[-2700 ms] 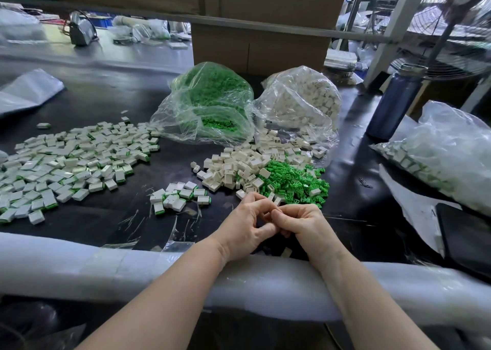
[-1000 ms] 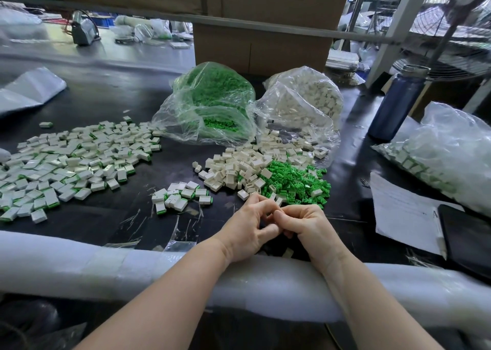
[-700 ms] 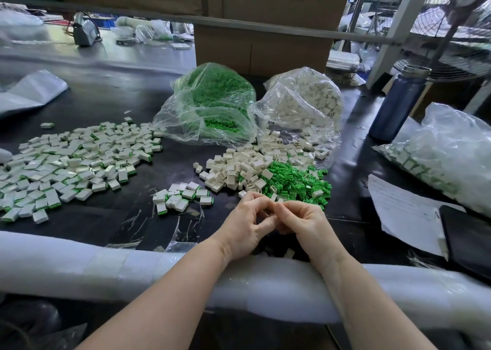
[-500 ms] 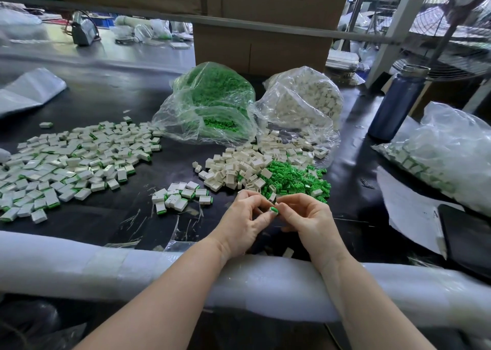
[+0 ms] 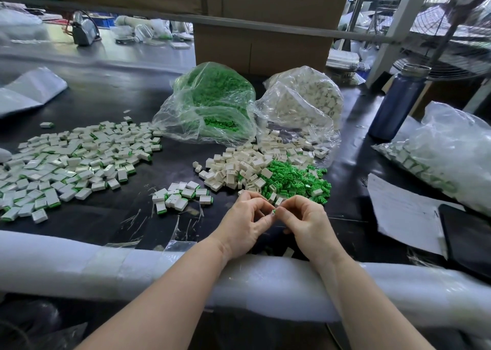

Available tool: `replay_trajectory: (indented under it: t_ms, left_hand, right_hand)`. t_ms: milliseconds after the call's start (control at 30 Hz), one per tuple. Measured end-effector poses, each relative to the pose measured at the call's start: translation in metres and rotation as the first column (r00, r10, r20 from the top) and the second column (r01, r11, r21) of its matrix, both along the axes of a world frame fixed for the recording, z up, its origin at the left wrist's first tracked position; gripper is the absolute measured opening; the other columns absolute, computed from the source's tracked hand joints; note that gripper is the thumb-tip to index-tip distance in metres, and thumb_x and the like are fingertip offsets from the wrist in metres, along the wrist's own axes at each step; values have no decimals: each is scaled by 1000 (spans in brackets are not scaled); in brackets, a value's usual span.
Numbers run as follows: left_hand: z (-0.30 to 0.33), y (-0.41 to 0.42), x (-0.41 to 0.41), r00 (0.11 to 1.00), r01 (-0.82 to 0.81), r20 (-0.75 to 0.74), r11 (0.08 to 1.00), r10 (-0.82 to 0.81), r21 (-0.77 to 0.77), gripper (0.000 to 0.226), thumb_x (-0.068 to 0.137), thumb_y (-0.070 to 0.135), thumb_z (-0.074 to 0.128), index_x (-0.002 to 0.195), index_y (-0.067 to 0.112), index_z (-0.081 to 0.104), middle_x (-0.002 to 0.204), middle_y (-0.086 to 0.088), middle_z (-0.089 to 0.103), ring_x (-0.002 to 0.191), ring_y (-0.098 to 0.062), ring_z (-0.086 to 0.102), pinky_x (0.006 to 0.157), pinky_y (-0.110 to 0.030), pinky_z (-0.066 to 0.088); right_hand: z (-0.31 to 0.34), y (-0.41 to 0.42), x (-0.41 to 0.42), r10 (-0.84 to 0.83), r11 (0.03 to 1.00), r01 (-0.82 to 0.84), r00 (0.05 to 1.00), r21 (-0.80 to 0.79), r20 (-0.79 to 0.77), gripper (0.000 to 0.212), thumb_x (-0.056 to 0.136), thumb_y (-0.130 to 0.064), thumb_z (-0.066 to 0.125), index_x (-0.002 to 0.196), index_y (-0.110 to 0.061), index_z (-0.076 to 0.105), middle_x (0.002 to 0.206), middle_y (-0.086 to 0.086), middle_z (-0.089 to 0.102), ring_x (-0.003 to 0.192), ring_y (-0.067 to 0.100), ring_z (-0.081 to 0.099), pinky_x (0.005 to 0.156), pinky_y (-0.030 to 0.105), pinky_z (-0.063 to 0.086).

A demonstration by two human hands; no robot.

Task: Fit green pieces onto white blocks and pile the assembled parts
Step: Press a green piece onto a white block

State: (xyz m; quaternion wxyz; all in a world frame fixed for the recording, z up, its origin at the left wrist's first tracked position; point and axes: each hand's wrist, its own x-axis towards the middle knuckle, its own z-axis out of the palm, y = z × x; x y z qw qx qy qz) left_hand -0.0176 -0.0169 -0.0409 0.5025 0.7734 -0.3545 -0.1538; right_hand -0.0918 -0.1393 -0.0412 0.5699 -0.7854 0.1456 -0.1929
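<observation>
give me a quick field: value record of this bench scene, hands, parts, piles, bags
left hand: pinches a small part with the right hand
right hand: fingertips meet the left's
held part: green tip shows, rest hidden
loose green pieces: heap just beyond hands
loose white blocks: heap left of the green
assembled parts: wide spread, far left
small assembled cluster: near hands
bags: green bag, white bag

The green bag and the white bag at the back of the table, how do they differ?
The green bag holds small green pieces; the white bag holds white blocks. The green bag lies left, the white bag right. White blocks spill from the white bag's mouth onto the table; the green bag's contents stay inside. Both are clear, crumpled plastic.
</observation>
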Motion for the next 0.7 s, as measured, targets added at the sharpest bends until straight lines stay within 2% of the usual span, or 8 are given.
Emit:
replay_trajectory:
  t_ms: [100, 200, 233, 333, 433, 467, 567, 700]
  left_hand:
    - [1, 1, 0, 1000, -4, 24, 1000, 4, -4, 11, 89, 16, 60, 95, 7, 63, 99, 4, 47, 80, -12, 52, 72, -12, 47]
    - [-1, 2, 1, 995, -64, 78, 998, 64, -6, 13, 89, 18, 61, 97, 9, 65, 86, 8, 56, 81, -13, 56, 75, -15, 48]
    - [-2, 3, 1, 993, -98, 69, 995, 99, -19, 13, 89, 18, 61, 98, 10, 65, 84, 6, 59, 80, -13, 58, 75, -16, 48]
    - [-2, 4, 3, 968, -249, -32, 966, 248, -71, 15, 89, 14, 60, 103, 14, 63, 81, 4, 63, 73, -13, 61, 75, -27, 55]
    - [-1, 6, 5, 899, -438, -48, 891, 435, -119, 19, 89, 9, 58, 105, 19, 62, 78, 5, 63, 68, -11, 63, 66, -24, 56]
    - [-1, 7, 7, 868, -495, -21, 860, 496, -126, 19, 90, 9, 58, 104, 19, 64, 81, 3, 64, 71, -11, 64, 66, -23, 56]
    - [-2, 9, 11, 788, -605, 50, 786, 614, -125, 23, 89, 7, 58, 107, 19, 67, 101, -5, 61, 81, -13, 60, 78, -21, 51]
    - [-3, 10, 14, 752, -653, 84, 756, 654, -45, 27, 87, 2, 58, 112, 11, 65, 117, -9, 45, 93, -20, 58, 88, -15, 39]
  right_hand:
    - [1, 0, -1, -30, 999, 30, 999, -28, 16, 19, 84, -6, 66, 69, -18, 62, 66, -4, 62, 62, 5, 56, 59, 25, 50]
    - [1, -3, -2, -162, 982, 169, 983, -83, 86, 20, 82, -9, 69, 66, -19, 62, 61, -7, 61, 56, -2, 53, 57, 14, 45]
    - [1, -4, -2, -216, 970, 226, 971, -93, 104, 21, 82, -10, 69, 65, -20, 61, 59, -8, 60, 55, -3, 53, 56, 10, 42]
    - [-3, -9, -1, -366, 920, 375, 926, -110, 96, 21, 82, -13, 68, 64, -19, 60, 61, -10, 58, 57, 0, 52, 56, 8, 40]
    - [-6, -12, 0, -448, 885, 451, 893, -116, 55, 19, 84, -12, 67, 68, -20, 60, 68, -8, 60, 66, 10, 55, 62, 17, 40]
    - [-6, -12, 0, -456, 881, 457, 889, -124, 40, 17, 84, -11, 66, 71, -20, 61, 71, -6, 61, 70, 14, 57, 66, 22, 41]
    - [-6, -11, 1, -473, 861, 458, 881, -222, -13, 5, 84, -10, 64, 85, -15, 65, 88, 0, 63, 89, 21, 58, 80, 29, 44]
    - [-6, -9, 2, -479, 814, 405, 873, -417, -88, 18, 86, -11, 61, 104, -10, 65, 109, 4, 58, 108, 25, 48, 92, 29, 34]
